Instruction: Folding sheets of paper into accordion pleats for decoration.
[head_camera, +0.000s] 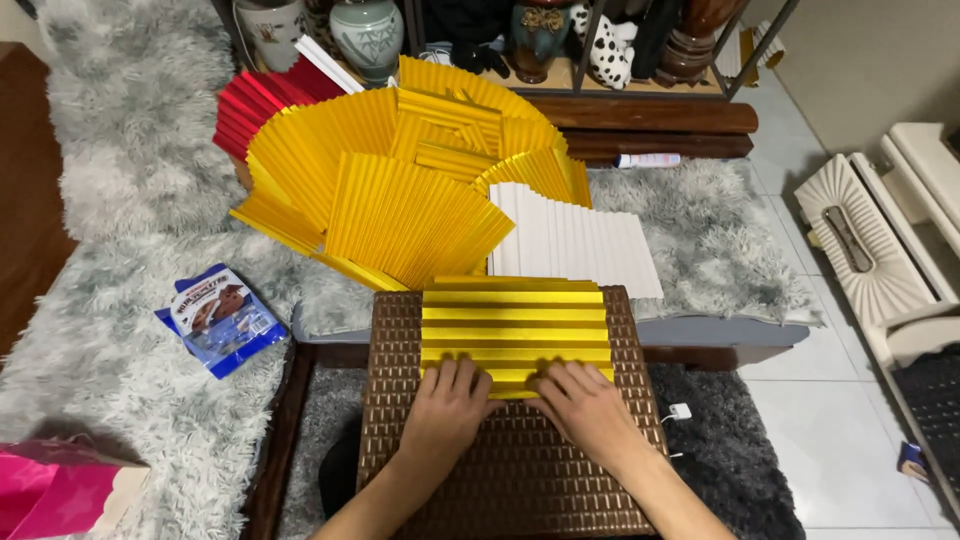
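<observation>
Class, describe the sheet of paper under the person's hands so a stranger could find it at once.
Find the brown woven board at the bottom centre. On its far half lies a gold pleated sheet, with the left hand and right hand pressing its near edge. Unlike the heaped yellow fans behind, it lies flat.

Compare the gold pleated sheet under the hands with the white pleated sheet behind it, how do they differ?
The gold pleated sheet is shiny yellow-gold; the white pleated sheet is plain white. The gold one lies on the brown woven board, pressed by the left hand and right hand; the white one rests untouched on the grey rug. The gold one's folds run sideways, the white one's away from the camera. Both are accordion-folded.
</observation>
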